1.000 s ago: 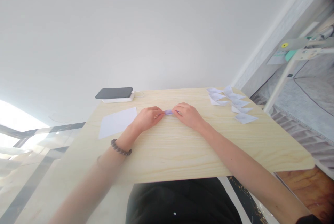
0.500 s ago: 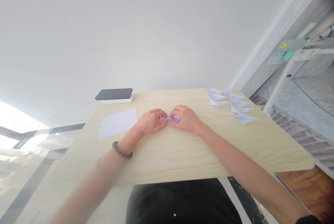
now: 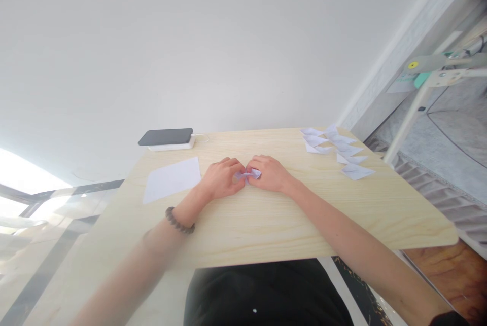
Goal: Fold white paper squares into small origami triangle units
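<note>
Both hands meet at the middle of the table [image 3: 266,224], fingertips together over a small folded paper [image 3: 248,175]. The left hand [image 3: 222,179] curls around the paper's left end, fingers bent narrow and pinching it. The right hand [image 3: 269,174] does the same on the right end, thumb and fingers closed on the fold. The paper sits low, at or just above the table top; it is too small and too covered by fingers to tell whether it rests on the wood or is lifted clear. It looks pale lilac-white and creased into a tight, narrow shape.

A bead bracelet [image 3: 179,221] circles the left wrist, on the near side of the paper.

A flat white sheet [image 3: 172,179] lies on the table to the left of the paper, just beside the left hand, apart from it. Beyond the sheet, at the table's far edge, a dark phone [image 3: 166,137] lies on top of a white block [image 3: 171,146], with a thin white cable [image 3: 203,137] looping from the block's right end.

To the right of the paper, well apart from the right hand, a cluster of folded pieces [image 3: 337,149] spreads across the table's far right corner, pointed white shapes lying flat, some touching one another.

Past the table's right edge stands a white lamp arm [image 3: 407,123].
</note>
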Motion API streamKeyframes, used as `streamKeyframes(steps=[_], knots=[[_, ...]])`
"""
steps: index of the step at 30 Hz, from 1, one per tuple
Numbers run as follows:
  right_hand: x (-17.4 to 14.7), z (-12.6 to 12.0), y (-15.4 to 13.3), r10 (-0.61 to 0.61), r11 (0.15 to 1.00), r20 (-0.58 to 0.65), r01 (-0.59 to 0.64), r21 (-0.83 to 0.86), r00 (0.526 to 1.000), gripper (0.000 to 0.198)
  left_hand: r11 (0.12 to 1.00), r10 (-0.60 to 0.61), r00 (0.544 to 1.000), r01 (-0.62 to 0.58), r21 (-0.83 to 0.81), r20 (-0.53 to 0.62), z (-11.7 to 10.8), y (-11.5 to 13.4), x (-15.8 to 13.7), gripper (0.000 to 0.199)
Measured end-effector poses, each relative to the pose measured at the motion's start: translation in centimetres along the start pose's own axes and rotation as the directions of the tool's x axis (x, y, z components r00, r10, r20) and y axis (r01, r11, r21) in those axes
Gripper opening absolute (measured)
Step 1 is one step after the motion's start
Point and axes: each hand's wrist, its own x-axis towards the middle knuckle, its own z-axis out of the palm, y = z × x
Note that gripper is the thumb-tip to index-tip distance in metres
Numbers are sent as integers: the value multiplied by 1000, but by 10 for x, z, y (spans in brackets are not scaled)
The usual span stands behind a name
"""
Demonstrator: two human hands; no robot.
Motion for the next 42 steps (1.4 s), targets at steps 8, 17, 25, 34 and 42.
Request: streamKeyframes(steps=[8,17,25,34,42], knots=[[1,0,1,18,1000,18,-18,-25,1000,12,999,-47,999,47,20,25,6,-2,3,26],[-1,-5,4,-7,999,17,6,44,1000,14,997,-79,997,79,-20,1,7,-3,3,25],[-4,-19,24,-9,973,76,-9,229,997,18,981,-159,986,151,-118,-59,8,-15,4,28],[-2,-15,31,7,982,-25,-2,190,1000,18,923,-28,998,1,-386,-64,1,-39,1,20],[-3,-15,29,-57,974,-47,66,218,997,22,935,85,990,-118,-335,-110,-3,-35,0,22]])
